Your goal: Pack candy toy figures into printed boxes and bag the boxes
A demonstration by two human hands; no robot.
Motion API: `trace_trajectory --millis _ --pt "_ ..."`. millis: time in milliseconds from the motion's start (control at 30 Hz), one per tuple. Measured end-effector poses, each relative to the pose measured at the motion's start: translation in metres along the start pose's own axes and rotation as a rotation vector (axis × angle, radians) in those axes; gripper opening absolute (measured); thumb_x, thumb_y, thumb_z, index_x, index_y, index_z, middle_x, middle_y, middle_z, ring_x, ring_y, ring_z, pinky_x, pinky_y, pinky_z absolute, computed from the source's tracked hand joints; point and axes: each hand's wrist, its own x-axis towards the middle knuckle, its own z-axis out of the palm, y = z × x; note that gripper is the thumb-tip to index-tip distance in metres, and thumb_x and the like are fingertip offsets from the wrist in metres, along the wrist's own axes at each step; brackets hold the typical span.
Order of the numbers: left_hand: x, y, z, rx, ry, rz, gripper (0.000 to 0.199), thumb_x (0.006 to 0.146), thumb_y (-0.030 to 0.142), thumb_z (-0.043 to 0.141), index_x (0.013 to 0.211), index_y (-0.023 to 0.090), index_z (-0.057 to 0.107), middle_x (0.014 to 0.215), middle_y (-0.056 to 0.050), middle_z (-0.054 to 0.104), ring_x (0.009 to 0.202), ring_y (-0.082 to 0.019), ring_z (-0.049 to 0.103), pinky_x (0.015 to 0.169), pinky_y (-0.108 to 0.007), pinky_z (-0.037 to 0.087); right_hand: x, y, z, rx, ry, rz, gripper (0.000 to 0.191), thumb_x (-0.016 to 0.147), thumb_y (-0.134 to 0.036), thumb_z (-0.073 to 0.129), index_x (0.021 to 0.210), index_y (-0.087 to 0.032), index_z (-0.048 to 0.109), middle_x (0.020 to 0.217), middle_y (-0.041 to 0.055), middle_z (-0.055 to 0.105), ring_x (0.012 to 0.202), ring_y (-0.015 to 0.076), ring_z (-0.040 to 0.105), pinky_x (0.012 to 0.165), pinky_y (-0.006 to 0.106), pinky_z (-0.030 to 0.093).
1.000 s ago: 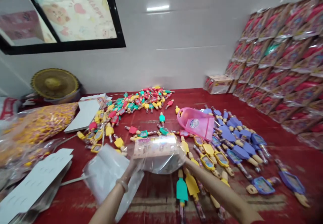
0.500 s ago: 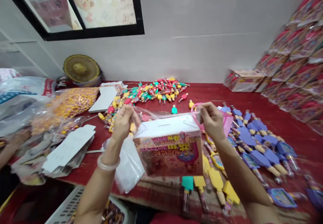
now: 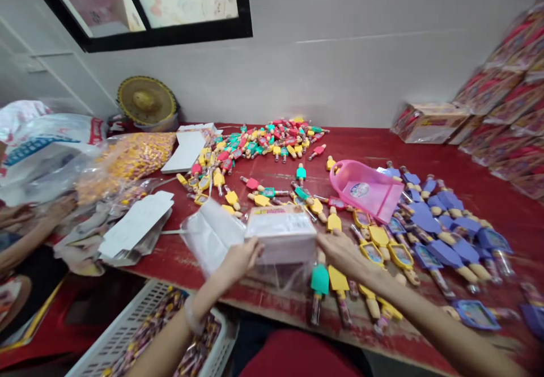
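A printed box (image 3: 280, 224) in clear plastic film lies on its side near the table's front edge. Its white face points upward, and loose film hangs over the near side. My left hand (image 3: 244, 257) pinches the film at the box's left corner. At the right corner, my right hand (image 3: 335, 248) is closed on the film too. Clear plastic bags (image 3: 212, 232) lie left of the box. Yellow and green popsicle-shaped toys (image 3: 339, 279) are spread close to my right hand, with a pink plastic scoop-like piece (image 3: 369, 190) behind them.
Purple toys (image 3: 442, 224) are heaped at right, beside stacked wrapped boxes (image 3: 501, 105). Colourful toys (image 3: 272, 142) are piled at the back. Flattened white boxes (image 3: 134, 227) lie at left, near another person's hand (image 3: 63, 207). A white basket (image 3: 123, 320) stands below the table edge.
The box has been lowered and turned, so its large printed front no longer faces me. Both hands have come down and closer together. The view has shifted slightly, showing the pink piece fully.
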Motion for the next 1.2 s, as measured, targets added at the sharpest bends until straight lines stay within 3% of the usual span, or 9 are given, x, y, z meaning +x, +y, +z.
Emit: trace_trajectory --millis 100,233,367,500,600,767,900,1067,1200 --pt "0.016 -0.002 -0.002 0.065 0.047 0.005 0.028 0.104 0.031 0.037 0.109 0.018 0.061 0.102 -0.016 0.075 0.098 -0.03 0.073 0.083 -0.037 0.051 0.012 0.011 -0.001 -0.073 -0.115 0.062 0.027 0.084 0.002 0.045 0.096 -0.015 0.061 0.083 0.0091 0.07 0.081 0.0226 0.062 0.083 0.037 0.035" --pt "-0.021 -0.024 0.025 -0.075 0.06 0.209 0.023 0.098 0.031 0.051 0.095 0.019 0.07 0.103 -0.013 0.076 0.106 -0.029 0.069 0.098 -0.041 0.048 -0.025 -0.003 0.016 -0.078 -0.271 0.058 0.023 0.083 -0.001 0.051 0.09 -0.018 0.065 0.077 0.0073 0.071 0.073 0.0221 0.063 0.086 0.038 0.036" --pt "-0.075 -0.056 0.058 -0.462 0.286 -0.106 0.032 0.096 0.044 0.049 0.096 0.022 0.072 0.109 -0.009 0.077 0.107 -0.026 0.069 0.1 -0.04 0.05 -0.055 -0.039 0.035 0.082 -0.255 0.088 0.02 0.095 -0.014 0.05 0.085 -0.019 0.066 0.069 0.0057 0.07 0.066 0.0221 0.062 0.074 0.034 0.039" --pt "-0.086 -0.068 0.076 -0.765 0.264 -0.489 0.054 0.088 0.062 0.047 0.088 0.016 0.075 0.097 -0.013 0.079 0.097 -0.031 0.073 0.094 -0.043 0.055 -0.013 -0.09 0.061 0.367 -0.071 0.128 0.022 0.102 -0.021 0.048 0.094 -0.019 0.068 0.09 0.0078 0.074 0.083 0.0215 0.066 0.077 0.032 0.043" --pt "-0.079 -0.063 0.086 -0.969 0.126 -0.534 0.067 0.079 0.076 0.049 0.076 0.014 0.075 0.087 -0.015 0.079 0.094 -0.034 0.074 0.096 -0.045 0.055 0.036 -0.131 0.089 0.509 -0.064 0.127 0.015 0.098 -0.015 0.055 0.096 -0.017 0.069 0.098 0.0088 0.074 0.094 0.0221 0.067 0.084 0.032 0.047" --pt "-0.077 -0.056 0.086 -0.976 0.21 -0.536 0.077 0.081 0.082 0.043 0.07 0.014 0.075 0.079 -0.015 0.077 0.098 -0.035 0.073 0.101 -0.046 0.052 0.076 -0.174 0.118 0.55 -0.078 0.082 0.011 0.097 -0.016 0.061 0.102 -0.016 0.07 0.104 0.0097 0.071 0.101 0.0225 0.065 0.089 0.033 0.048" --pt "-0.077 -0.055 0.081 -0.983 0.217 -0.538 0.077 0.082 0.082 0.043 0.069 0.013 0.076 0.071 -0.012 0.074 0.093 -0.032 0.071 0.093 -0.043 0.053 0.076 -0.183 0.126 0.508 -0.063 0.058 0.005 0.094 -0.015 0.064 0.092 -0.016 0.068 0.097 0.0087 0.071 0.096 0.0226 0.066 0.086 0.033 0.049" --pt "-0.064 -0.045 0.086 -1.047 0.218 -0.526 0.063 0.066 0.075 0.066 0.056 0.014 0.067 0.054 -0.002 0.059 0.057 -0.015 0.052 0.06 -0.027 0.041 0.071 -0.18 0.131 0.461 0.125 -0.04 0.005 0.093 -0.016 0.061 0.09 -0.018 0.064 0.088 0.0085 0.069 0.084 0.0218 0.065 0.076 0.032 0.051" --pt "-0.053 -0.041 0.089 -1.056 0.248 -0.566 0.054 0.059 0.067 0.073 0.049 0.016 0.058 0.048 0.004 0.046 0.051 -0.009 0.036 0.052 -0.024 0.026 0.026 -0.154 0.118 0.498 0.173 -0.134 0.014 0.096 -0.015 0.052 0.09 -0.02 0.063 0.087 0.0082 0.069 0.083 0.0203 0.065 0.077 0.032 0.053"
